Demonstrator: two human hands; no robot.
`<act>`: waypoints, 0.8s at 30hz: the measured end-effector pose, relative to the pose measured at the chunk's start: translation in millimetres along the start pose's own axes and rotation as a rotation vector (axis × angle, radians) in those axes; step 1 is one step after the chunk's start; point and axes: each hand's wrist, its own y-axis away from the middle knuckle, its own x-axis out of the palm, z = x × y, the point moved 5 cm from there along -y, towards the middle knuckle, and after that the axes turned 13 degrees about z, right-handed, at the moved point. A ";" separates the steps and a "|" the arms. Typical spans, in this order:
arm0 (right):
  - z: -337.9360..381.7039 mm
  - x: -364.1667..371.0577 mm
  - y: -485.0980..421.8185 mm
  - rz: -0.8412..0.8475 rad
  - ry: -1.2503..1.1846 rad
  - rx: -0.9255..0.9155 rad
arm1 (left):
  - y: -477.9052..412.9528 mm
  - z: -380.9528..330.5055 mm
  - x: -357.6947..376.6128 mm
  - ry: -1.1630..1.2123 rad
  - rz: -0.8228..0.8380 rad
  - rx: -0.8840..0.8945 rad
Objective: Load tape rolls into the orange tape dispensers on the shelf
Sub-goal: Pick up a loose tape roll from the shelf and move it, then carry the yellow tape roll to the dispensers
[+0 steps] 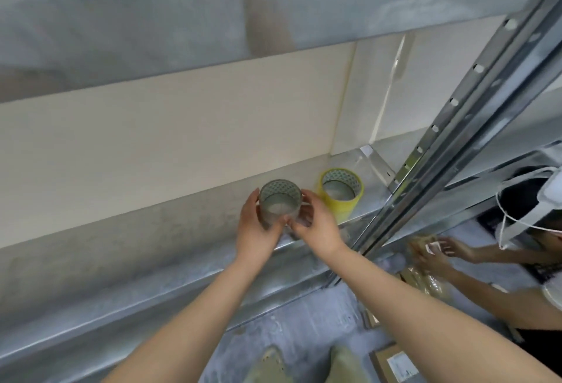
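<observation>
A clear tape roll (279, 200) with a patterned inner core is held over the metal shelf (127, 230), its hole facing up toward me. My left hand (257, 227) grips its left side and bottom. My right hand (316, 224) pinches its right side near the lower edge. A yellow tape roll (340, 192) lies flat on the shelf just to the right, near the shelf's corner. No orange dispenser is in view.
A steel upright (450, 127) with holes rises at the right. Behind it another person's hands (438, 252) handle packaged goods near the floor. Cardboard boxes (395, 363) lie on the floor by my feet. An upper shelf (213, 17) hangs overhead.
</observation>
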 end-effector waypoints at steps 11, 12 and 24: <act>7.8 -83.2 6.7 -0.093 0.278 -0.184 | 14.0 -70.9 63.2 -0.244 -0.142 0.272; 5.1 -94.0 6.2 -0.119 0.288 -0.168 | 13.2 -72.9 74.6 -0.235 -0.116 0.270; -37.7 -115.0 -21.3 0.159 0.169 0.105 | -34.4 -53.1 123.6 -0.220 0.163 -0.083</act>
